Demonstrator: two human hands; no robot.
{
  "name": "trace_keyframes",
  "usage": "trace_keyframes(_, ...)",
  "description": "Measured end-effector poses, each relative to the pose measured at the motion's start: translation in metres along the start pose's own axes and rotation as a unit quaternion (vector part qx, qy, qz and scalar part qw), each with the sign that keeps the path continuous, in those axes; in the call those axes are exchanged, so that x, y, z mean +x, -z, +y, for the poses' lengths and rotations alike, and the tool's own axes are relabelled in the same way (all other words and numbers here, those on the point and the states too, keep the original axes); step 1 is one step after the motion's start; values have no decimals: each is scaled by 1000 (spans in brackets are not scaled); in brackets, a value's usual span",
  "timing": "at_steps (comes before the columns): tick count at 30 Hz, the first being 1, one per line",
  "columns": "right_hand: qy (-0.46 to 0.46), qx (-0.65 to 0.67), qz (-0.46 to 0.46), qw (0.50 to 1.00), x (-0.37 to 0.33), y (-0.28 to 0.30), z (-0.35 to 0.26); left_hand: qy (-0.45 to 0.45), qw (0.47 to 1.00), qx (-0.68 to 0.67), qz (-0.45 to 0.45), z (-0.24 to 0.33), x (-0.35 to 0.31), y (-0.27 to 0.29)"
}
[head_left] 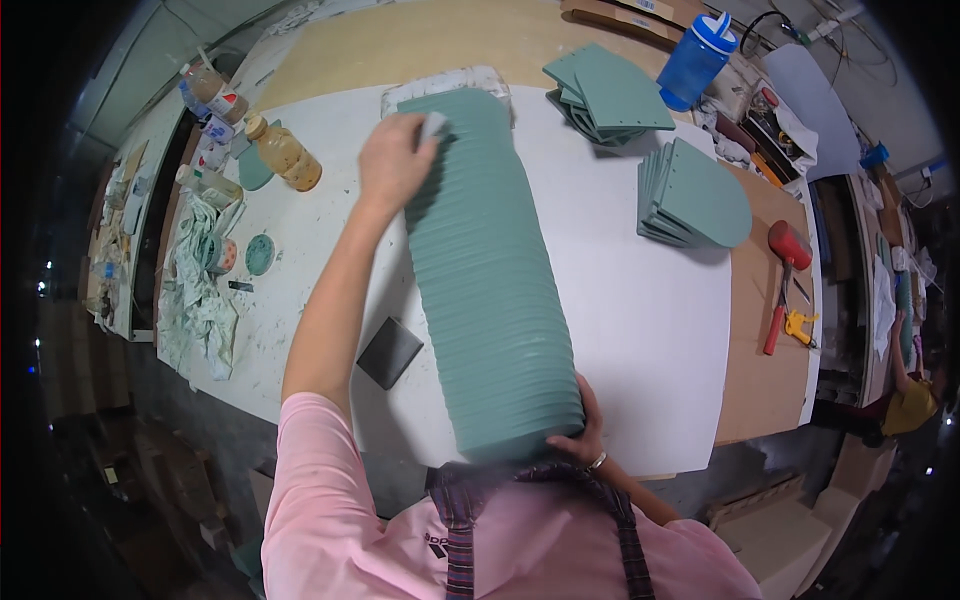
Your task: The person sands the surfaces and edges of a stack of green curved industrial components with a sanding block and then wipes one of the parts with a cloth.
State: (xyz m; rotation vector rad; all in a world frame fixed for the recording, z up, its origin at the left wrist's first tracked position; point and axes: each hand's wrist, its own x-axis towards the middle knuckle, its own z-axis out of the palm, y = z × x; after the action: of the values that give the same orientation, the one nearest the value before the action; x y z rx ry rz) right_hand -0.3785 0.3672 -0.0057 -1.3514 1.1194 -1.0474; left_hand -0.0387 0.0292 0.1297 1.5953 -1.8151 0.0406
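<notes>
A long row of green rounded panels [487, 270], packed face to face, runs from near my body to the far side of the table. At its far left end, my left hand [393, 165] is closed on a small whitish pad [433, 126], which touches the row's left edge; I cannot tell what the pad is made of. My right hand [586, 428] grips the near right corner of the row, thumb on the end panel and fingers along the side. White wrapped material [492, 78] shows behind the far end. A dark grey block [390, 353] lies left of the row.
Two stacks of green panels [625, 92] [695, 195] stand at right, near a blue bottle [697, 62]. A red mallet [788, 250] and yellow tool [799, 327] lie at the right edge. Left are an amber bottle [285, 153] and stained rags [205, 310]. Another person [908, 405] is far right.
</notes>
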Motion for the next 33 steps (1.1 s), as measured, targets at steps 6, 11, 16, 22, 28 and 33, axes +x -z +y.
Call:
trace_keyframes(6,-44,-6,1,999,-9,1,11,-54,993,82,-58,-19,32,-26)
trace_keyframes(11,-8,-41,-18,999,-11,1,23,-4,995,100,-13,-41,46,-24)
trace_keyframes(16,-20,-54,9,998,-12,2,19,-55,989,132,-23,-22,52,-43)
trace_keyframes(22,-24,-56,8,998,-14,1,23,-120,989,89,-11,-17,61,-47)
trace_keyframes(28,-34,-12,17,999,-14,-5,22,52,979,197,-30,-32,76,-37)
trace_keyframes(33,-23,-45,4,999,-14,3,20,-3,986,159,-40,-12,53,-38)
